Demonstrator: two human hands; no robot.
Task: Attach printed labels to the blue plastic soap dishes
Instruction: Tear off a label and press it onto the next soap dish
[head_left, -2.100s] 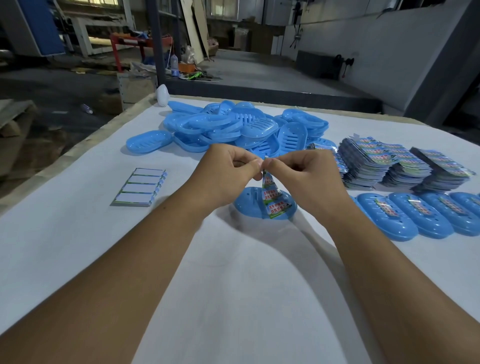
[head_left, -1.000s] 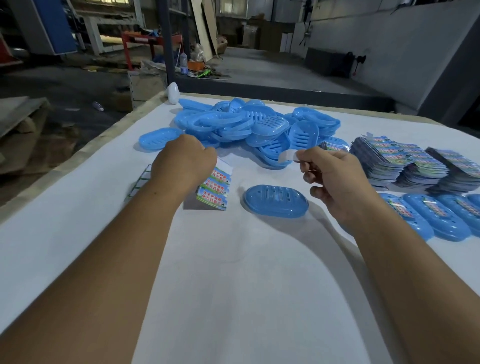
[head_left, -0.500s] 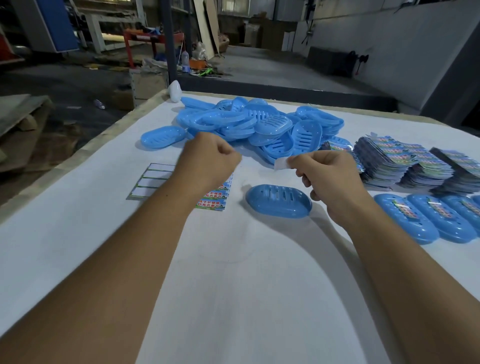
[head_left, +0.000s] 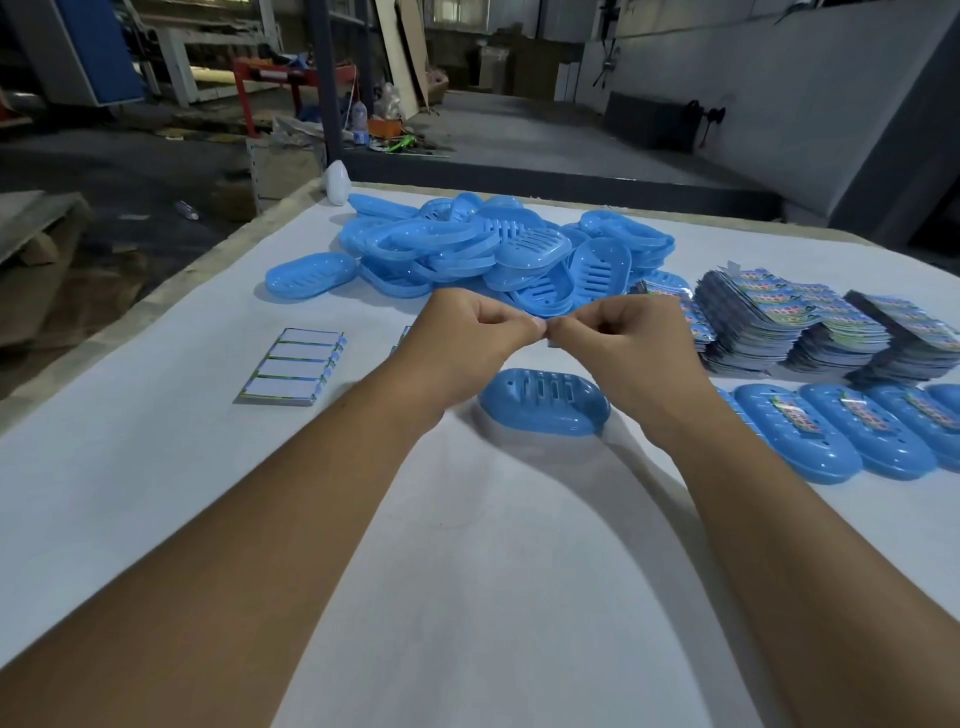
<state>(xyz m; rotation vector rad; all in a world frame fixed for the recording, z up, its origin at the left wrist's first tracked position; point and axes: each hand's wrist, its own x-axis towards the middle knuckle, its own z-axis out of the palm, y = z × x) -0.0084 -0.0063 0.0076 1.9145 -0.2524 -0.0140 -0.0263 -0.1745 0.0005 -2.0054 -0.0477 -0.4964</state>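
Two bare forearms reach forward over the white-covered desk, converging so the left hand and right hand meet fingertip to fingertip above a single blue oval plastic soap dish lying upside down, slots up. Both sets of fingers are curled and pinched together on something small between them, too hidden to identify. Left of the hands lies a used label backing sheet; right sit labelled blue dishes in a row. Beyond are stacks of printed labels and a heap of unlabelled blue soap dishes.
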